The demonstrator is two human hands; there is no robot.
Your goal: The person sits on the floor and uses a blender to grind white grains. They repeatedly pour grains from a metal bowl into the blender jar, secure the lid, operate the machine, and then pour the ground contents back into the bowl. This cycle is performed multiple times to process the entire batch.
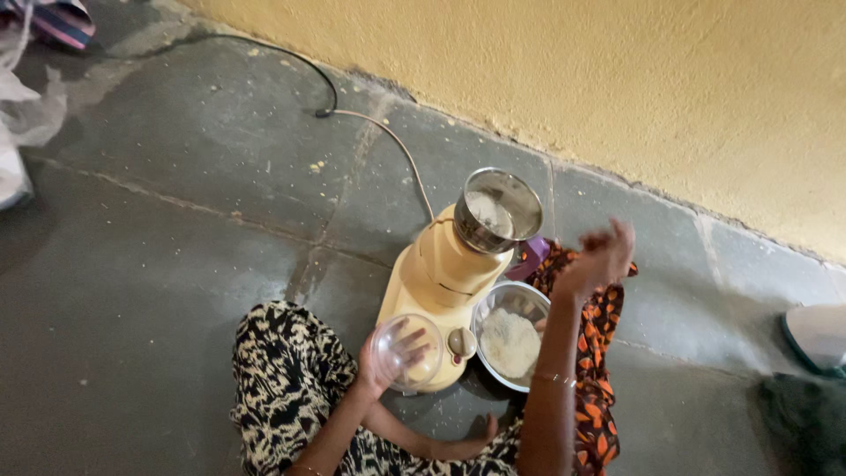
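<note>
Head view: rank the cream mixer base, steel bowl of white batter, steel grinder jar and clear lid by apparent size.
1. Cream plastic mixer base.
2. Round steel bowl of white batter and steel grinder jar: look alike; jar sits nearer the camera, so unranked.
3. Clear dome lid, in the left hand.

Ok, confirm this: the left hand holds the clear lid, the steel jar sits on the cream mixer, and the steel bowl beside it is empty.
Not quite: the head view shows the steel bowl holds pale ground stuff, not nothing. The left hand does hold the clear lid, and the steel jar sits on the cream mixer.

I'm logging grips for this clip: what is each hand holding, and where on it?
The left hand holds a clear domed lid, fingers spread across its underside near the rim. The right hand is raised, fingers bunched; whether it pinches anything cannot be told.
</note>
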